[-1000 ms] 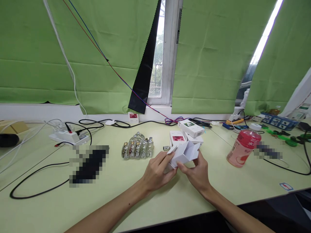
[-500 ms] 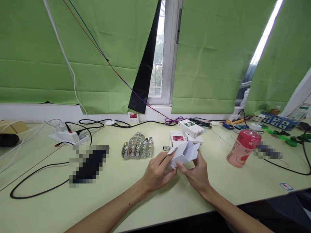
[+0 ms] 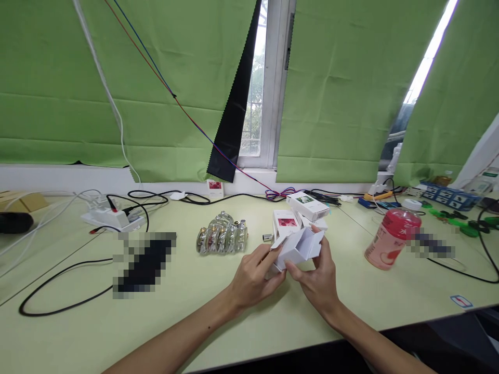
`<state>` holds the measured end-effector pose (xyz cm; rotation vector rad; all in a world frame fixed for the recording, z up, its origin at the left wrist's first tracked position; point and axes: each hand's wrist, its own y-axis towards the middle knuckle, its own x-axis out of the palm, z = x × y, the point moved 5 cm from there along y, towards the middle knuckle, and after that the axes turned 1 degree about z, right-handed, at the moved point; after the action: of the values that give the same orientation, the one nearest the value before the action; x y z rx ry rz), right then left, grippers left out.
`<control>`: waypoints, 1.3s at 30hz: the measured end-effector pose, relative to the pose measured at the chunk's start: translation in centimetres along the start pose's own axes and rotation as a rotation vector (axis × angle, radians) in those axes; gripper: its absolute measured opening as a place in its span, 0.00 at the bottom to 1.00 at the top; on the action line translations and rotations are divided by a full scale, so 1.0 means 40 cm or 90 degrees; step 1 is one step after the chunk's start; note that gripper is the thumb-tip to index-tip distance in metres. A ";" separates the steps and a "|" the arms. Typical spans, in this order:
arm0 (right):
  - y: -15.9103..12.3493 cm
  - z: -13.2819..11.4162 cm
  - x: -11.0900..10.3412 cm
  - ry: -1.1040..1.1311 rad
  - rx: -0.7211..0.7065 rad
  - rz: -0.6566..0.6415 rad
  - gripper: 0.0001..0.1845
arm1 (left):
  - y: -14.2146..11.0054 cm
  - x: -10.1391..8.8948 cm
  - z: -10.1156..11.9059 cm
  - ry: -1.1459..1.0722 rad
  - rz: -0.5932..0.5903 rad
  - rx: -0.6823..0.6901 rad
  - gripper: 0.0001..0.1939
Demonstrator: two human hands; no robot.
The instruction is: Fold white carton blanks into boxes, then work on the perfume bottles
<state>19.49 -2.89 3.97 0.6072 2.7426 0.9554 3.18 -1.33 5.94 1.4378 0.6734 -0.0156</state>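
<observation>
A small white cardboard box (image 3: 293, 252) is held between my two hands above the table, tilted, its end flaps standing open. My left hand (image 3: 255, 275) grips it from the left, fingers near a raised flap. On the right, my right hand (image 3: 317, 275) has its thumb on the near side and its fingers behind. Just beyond stand more white boxes, one with a red picture (image 3: 286, 222) and one with a green picture (image 3: 307, 205) lying on top. Several clear bottles (image 3: 221, 235) with metallic tops lie clustered to the left.
A pink-labelled drink bottle (image 3: 392, 240) stands right of my hands. A power strip (image 3: 111, 218) and cables lie at the left, near a blurred dark object (image 3: 146, 262). A blue parts organiser (image 3: 450, 197) sits at the far right. The table's front edge (image 3: 304, 345) runs below my forearms.
The view has shifted very slightly. Both hands keep hold of the box in nearly the same place, and nothing else has visibly moved.
</observation>
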 end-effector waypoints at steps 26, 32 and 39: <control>0.003 -0.007 -0.017 -0.080 -0.061 0.069 0.37 | 0.001 0.001 -0.004 0.013 0.006 -0.004 0.22; 0.000 -0.004 -0.022 -0.118 -0.055 0.083 0.36 | -0.002 0.002 -0.006 0.013 0.012 -0.005 0.22; 0.000 -0.007 -0.021 -0.135 -0.071 0.084 0.34 | -0.007 0.001 -0.008 0.014 0.019 -0.011 0.21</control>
<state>20.16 -3.40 4.23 0.8272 2.4725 1.0008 2.99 -1.05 5.68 1.4326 0.6684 0.0298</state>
